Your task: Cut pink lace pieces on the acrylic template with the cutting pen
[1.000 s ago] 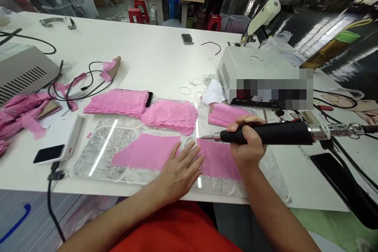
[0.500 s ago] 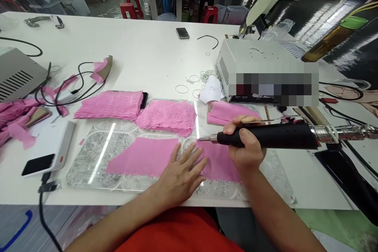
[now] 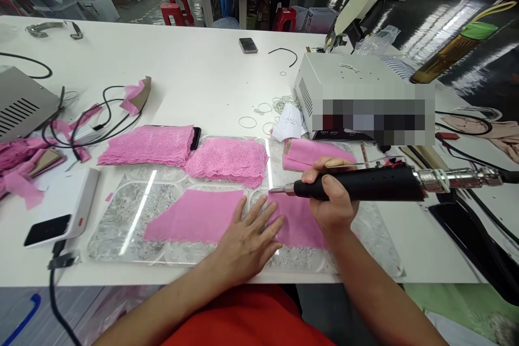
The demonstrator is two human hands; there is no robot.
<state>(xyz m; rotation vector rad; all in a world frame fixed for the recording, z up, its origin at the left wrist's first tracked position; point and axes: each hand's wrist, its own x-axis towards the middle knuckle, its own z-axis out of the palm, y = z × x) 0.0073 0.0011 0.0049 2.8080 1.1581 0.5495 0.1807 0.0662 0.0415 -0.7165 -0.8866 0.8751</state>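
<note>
Fingers spread, my left hand (image 3: pixel 247 238) lies flat between two pink fabric pieces, touching them both. The left fabric piece (image 3: pixel 190 216) has a slanted outer edge; the right fabric piece (image 3: pixel 302 227) reaches under my right forearm. My right hand (image 3: pixel 334 200) is wrapped around a black-handled tool with a metal tip (image 3: pixel 365 183), held nearly level. Its tip points left, at the upper edge of the right piece by my left fingertips; whether it touches cannot be told. Beneath the fabric is a clear, patterned mat (image 3: pixel 133 221).
Behind the mat's front part lie two pink lace stacks (image 3: pixel 148 145) (image 3: pixel 229 159) and a folded pink cloth (image 3: pixel 314 152). A grey box (image 3: pixel 344 78) stands at back right, a white device (image 3: pixel 67 205) at left. Cables (image 3: pixel 105 119) run across the left side.
The whole view has shifted slightly, with things sitting a little further left. The tool and my right hand have moved barely, if at all; my left hand stays flat on the fabric.
</note>
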